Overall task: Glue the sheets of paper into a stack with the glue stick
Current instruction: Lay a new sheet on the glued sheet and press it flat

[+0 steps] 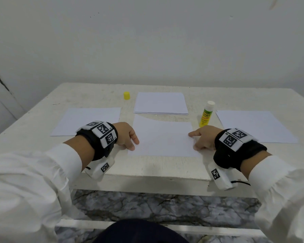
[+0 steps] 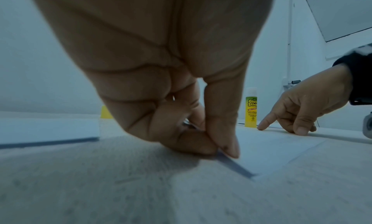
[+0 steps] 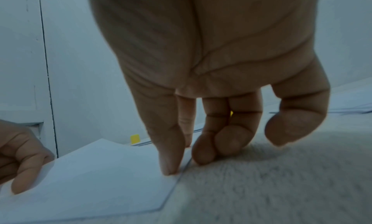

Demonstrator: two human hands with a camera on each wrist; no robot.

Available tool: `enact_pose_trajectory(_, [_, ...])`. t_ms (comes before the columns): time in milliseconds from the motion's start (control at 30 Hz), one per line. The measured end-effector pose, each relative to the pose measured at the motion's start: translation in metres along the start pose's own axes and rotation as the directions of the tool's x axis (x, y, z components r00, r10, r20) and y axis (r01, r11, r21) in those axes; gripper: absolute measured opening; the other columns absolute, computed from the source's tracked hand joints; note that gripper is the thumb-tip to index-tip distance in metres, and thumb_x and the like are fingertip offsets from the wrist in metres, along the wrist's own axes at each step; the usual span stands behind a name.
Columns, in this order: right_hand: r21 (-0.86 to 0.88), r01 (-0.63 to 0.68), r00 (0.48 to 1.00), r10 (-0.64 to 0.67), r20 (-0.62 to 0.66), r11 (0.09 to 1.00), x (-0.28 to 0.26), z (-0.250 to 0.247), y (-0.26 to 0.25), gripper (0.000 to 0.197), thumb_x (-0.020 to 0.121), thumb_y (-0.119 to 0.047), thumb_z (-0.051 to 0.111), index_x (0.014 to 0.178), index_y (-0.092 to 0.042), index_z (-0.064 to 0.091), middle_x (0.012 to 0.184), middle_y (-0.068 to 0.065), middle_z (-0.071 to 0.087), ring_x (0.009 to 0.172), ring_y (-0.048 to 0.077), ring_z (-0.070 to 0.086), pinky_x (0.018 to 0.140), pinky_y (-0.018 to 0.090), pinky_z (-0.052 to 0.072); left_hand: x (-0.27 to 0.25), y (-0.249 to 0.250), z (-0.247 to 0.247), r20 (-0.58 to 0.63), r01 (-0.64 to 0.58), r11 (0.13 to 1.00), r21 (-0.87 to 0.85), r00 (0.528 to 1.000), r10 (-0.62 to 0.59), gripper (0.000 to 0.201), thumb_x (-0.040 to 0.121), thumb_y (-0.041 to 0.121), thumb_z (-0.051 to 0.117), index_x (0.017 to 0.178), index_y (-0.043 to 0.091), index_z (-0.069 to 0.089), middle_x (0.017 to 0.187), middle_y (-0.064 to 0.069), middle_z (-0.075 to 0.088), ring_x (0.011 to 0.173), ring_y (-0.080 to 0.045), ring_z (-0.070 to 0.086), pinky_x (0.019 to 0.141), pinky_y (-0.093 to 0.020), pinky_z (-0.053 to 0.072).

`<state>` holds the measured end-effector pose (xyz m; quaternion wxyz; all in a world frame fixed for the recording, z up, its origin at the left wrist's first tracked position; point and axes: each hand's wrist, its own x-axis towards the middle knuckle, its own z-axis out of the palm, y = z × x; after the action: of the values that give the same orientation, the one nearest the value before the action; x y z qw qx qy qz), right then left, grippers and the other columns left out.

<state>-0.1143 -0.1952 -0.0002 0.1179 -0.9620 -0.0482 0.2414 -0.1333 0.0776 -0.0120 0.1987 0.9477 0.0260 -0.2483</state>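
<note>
A white sheet [image 1: 163, 137] lies on the table in front of me, its far left corner curled up. My left hand [image 1: 134, 144] is at the sheet's left edge; in the left wrist view the thumb and forefinger [image 2: 219, 151] pinch that edge, slightly lifted off the table. My right hand [image 1: 194, 141] is at the right edge, where the thumb tip [image 3: 171, 168] and straight forefinger press down on the sheet [image 3: 100, 179] while the other fingers curl beside it. The glue stick [image 1: 206, 114] stands upright, uncapped, behind my right hand. Its yellow cap [image 1: 126, 95] sits at the back left.
A stack of paper [image 1: 161, 103] lies at the back centre. Single sheets lie to the left [image 1: 88, 120] and to the right [image 1: 253, 125]. The white table [image 1: 156, 165] ends at a front edge just below my wrists, and a wall stands behind it.
</note>
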Motion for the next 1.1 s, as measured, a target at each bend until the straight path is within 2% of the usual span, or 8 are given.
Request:
enact_pose_trajectory(233, [0.007,-0.002,1.000,0.002,0.001,1.000,0.002,0.001,0.000,0.063,0.086,-0.013,0.066,0.144,-0.023,0.040,0.147,0.007,0.039,0.128,0.024,0.044,0.106,0.029,0.038,-0.002,0.001,0.000,-0.016,-0.010,1.000,0.027,1.000,0.010,0.021,0.080,0.018,0.076,0.099,0.023,0.070,0.070,0.010,0.055,0.061,-0.004,0.048,0.057,-0.014,0.037])
enact_pose_trajectory(567, [-0.005,0.000,1.000,0.000,0.014,1.000,0.002,0.000,0.000,0.064,0.086,-0.013,0.067,0.143,-0.024,0.041,0.143,0.006,0.044,0.123,0.023,0.048,0.100,0.026,0.041,-0.002,0.000,0.001,-0.039,-0.009,1.000,0.024,0.999,0.010,0.022,0.079,0.017,0.076,0.100,0.022,0.071,0.072,0.011,0.055,0.065,-0.003,0.049,0.058,-0.013,0.037])
enact_pose_trajectory(700, [-0.025,0.005,1.000,-0.005,0.021,1.000,0.001,0.000,-0.001,0.063,0.086,-0.013,0.065,0.143,-0.024,0.041,0.143,0.006,0.044,0.122,0.023,0.049,0.097,0.025,0.041,-0.003,0.002,0.002,-0.044,-0.015,0.995,0.094,0.999,0.019,0.035,0.079,0.018,0.076,0.112,0.020,0.066,0.076,0.009,0.053,0.070,-0.008,0.051,0.060,-0.015,0.038])
enact_pose_trajectory(767, [-0.058,0.011,1.000,-0.009,0.024,0.998,-0.001,0.000,-0.002,0.062,0.087,-0.013,0.063,0.144,-0.024,0.040,0.144,0.006,0.043,0.119,0.022,0.050,0.091,0.022,0.043,-0.003,0.005,0.002,-0.036,-0.017,0.984,0.176,0.999,0.024,0.048,0.080,0.021,0.075,0.125,0.023,0.056,0.085,0.007,0.052,0.084,-0.013,0.052,0.069,-0.018,0.041])
enact_pose_trajectory(833, [-0.106,0.014,1.000,-0.012,0.019,0.994,-0.003,-0.001,-0.005,0.061,0.088,-0.014,0.061,0.144,-0.022,0.039,0.144,0.005,0.043,0.116,0.021,0.050,0.087,0.020,0.043,-0.004,0.007,0.003,-0.033,0.014,0.966,0.258,0.999,-0.005,0.060,0.082,0.028,0.073,0.136,0.029,0.046,0.112,0.002,0.054,0.105,-0.018,0.054,0.086,-0.024,0.043])
enact_pose_trajectory(900, [-0.205,0.011,1.000,-0.007,0.018,0.979,-0.002,0.000,-0.011,0.056,0.091,-0.017,0.058,0.144,-0.016,0.039,0.146,0.006,0.040,0.127,0.022,0.044,0.100,0.026,0.039,-0.003,0.007,0.003,-0.044,0.035,0.941,0.337,0.999,-0.021,0.066,0.082,0.036,0.071,0.140,0.036,0.040,0.134,-0.003,0.045,0.117,-0.021,0.052,0.096,-0.029,0.044])
enact_pose_trajectory(967, [-0.302,0.021,1.000,-0.016,0.020,0.953,0.000,0.002,-0.021,0.048,0.091,-0.021,0.056,0.137,-0.008,0.047,0.138,0.008,0.048,0.125,0.024,0.048,0.101,0.029,0.041,-0.002,0.005,0.002,-0.045,0.027,0.922,0.387,0.999,-0.010,0.068,0.082,0.041,0.071,0.141,0.039,0.039,0.140,-0.004,0.037,0.122,-0.024,0.049,0.098,-0.031,0.044])
enact_pose_trajectory(1100, [-0.411,0.073,0.997,-0.074,0.012,0.909,0.006,0.013,-0.054,0.050,0.084,-0.046,0.060,0.123,-0.014,0.058,0.122,0.006,0.054,0.112,0.024,0.052,0.091,0.031,0.044,-0.003,0.002,0.000,-0.007,-0.027,0.904,0.426,0.999,0.033,0.075,0.078,0.050,0.072,0.143,0.037,0.036,0.152,0.002,0.024,0.137,-0.021,0.032,0.106,-0.033,0.031])
